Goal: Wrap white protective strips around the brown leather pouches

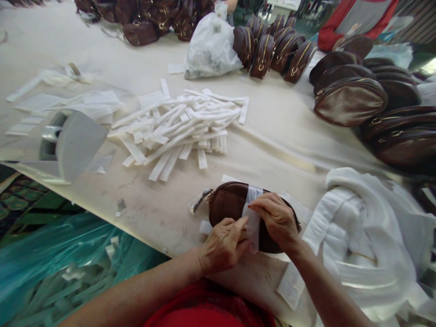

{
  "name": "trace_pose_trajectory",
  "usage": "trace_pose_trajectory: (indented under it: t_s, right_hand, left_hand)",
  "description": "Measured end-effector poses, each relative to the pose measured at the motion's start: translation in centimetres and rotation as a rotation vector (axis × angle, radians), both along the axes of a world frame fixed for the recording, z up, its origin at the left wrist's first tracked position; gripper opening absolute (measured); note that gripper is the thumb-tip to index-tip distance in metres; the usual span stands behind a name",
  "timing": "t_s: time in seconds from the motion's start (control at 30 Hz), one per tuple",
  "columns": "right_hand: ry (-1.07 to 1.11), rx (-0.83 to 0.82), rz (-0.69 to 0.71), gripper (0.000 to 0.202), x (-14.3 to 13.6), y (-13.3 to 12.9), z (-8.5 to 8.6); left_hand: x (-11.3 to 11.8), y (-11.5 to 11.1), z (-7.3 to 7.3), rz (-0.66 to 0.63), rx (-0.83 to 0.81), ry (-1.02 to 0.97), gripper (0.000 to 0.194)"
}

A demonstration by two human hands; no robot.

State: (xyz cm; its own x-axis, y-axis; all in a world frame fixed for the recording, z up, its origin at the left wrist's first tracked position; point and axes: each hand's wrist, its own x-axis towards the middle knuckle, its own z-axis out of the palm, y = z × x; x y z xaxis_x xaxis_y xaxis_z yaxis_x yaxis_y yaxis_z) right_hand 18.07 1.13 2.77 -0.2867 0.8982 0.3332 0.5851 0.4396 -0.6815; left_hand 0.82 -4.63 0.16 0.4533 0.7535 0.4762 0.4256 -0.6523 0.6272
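Observation:
A dark brown oval zip bag [227, 203] lies flat on the table in front of me. Around its middle runs a translucent white strip [255, 193], crossing from the far edge toward the near edge. My right hand [276, 219] rests over the bag's right half, thumb and fingers pinched together at the strip. From the left, my left hand [224, 243] bends its fingers closed on the strip's near part, at the bag's lower edge. At the bag's left end, a metal zip fitting [210, 195] shows beside a small clear-wrapped piece [198, 201]. White material [293, 202] peeks out from under the bag.
Folded white strips [180, 127] are heaped beyond the bag; a grey tape dispenser [73, 145] stands left. White padding roll [361, 254] lies right. Brown bags [350, 102] and a white plastic sack [213, 45] sit farther back, near a person in red sleeves [329, 34].

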Motion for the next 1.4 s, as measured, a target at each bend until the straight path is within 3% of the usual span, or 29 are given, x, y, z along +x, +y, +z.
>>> trace_pose_trajectory:
  t_s: [0.43, 0.57, 0.77, 0.87, 1.17, 1.4]
  right_hand:
    - [-0.07, -0.034, -0.135, 0.028, -0.7, -0.1, -1.5]
    - [-0.068, -0.01, -0.147, 0.027, -0.8, 0.0, -1.8]
    - [-0.054, 0.007, -0.155, 0.027, -0.7, 0.1, -2.1]
    - [-0.049, 0.012, -0.163, 0.028, -0.7, 0.2, -2.1]
    - [-0.031, -0.09, -0.23, 0.02, -0.7, 0.4, -1.7]
    - [-0.067, -0.122, -0.26, 0.023, -1.0, 0.9, -1.9]
  left_hand:
    - [0.2, 0.1, -0.4, 0.068, 0.039, 0.007, 0.049]
    - [0.0, 0.1, 0.2, 0.061, 0.094, -0.01, 0.041]
    - [0.8, 1.0, 2.0, 0.039, 0.247, 0.283, 0.023]
    - [1.8, 1.7, 1.6, 0.031, 0.335, 0.413, 0.028]
    - [2.1, 1.8, 0.5, 0.03, 0.26, 0.498, 0.049]
    - [2.0, 2.0, 0.2, 0.057, 0.355, 0.544, 0.047]
